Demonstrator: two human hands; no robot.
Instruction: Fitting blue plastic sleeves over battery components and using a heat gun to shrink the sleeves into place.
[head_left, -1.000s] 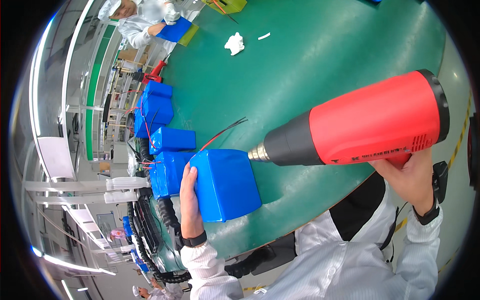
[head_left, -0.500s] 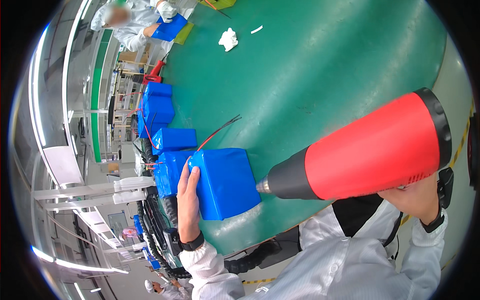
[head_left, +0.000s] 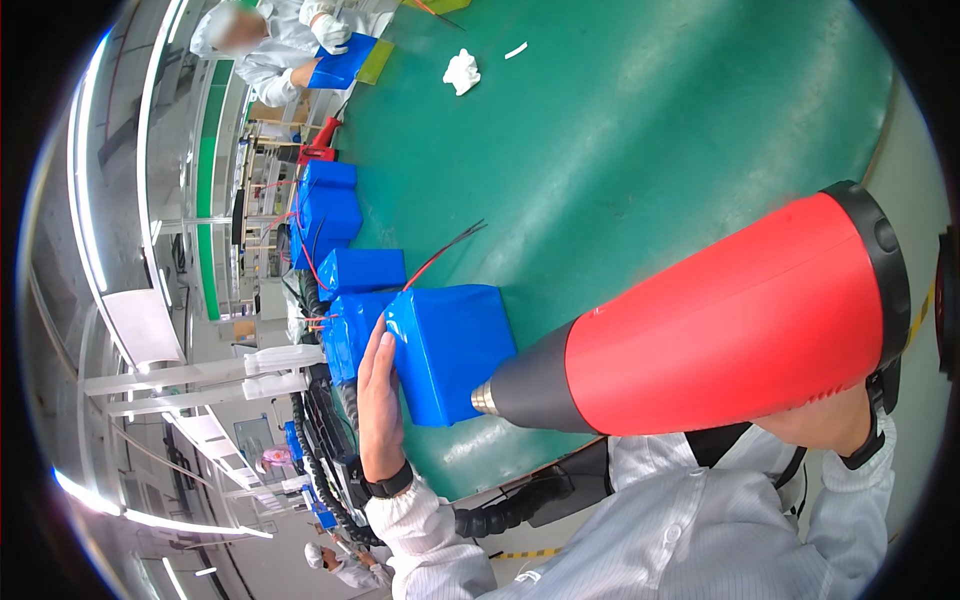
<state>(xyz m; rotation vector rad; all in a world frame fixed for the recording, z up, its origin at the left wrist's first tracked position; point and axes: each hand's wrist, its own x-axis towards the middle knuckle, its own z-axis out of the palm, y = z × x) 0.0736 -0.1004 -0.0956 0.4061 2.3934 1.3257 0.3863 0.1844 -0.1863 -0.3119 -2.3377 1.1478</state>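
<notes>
A red heat gun (head_left: 730, 320) with a black front and metal nozzle is in my right hand (head_left: 825, 420), whose fingers are mostly hidden behind its body. The nozzle tip is at the lower right part of a blue-wrapped battery pack (head_left: 455, 350); whether it touches cannot be told. Red and black wires stick out of the pack's top left corner. My left hand (head_left: 381, 420) lies against the pack's left side, fingers stretched out and together. Right behind that hand stands another blue pack (head_left: 348, 325).
More blue packs (head_left: 330, 205) line the left edge of the green table (head_left: 640, 130), with another red heat gun (head_left: 323, 143) beyond. A crumpled white cloth (head_left: 462, 72) and a white strip (head_left: 516, 50) lie farther off. A gloved co-worker (head_left: 275, 55) handles a blue sheet (head_left: 342, 63) at the far left.
The heat gun has moved left and toward me, its nozzle passing from the pack's right edge to its lower right part. My left hand stays against the pack's side.
</notes>
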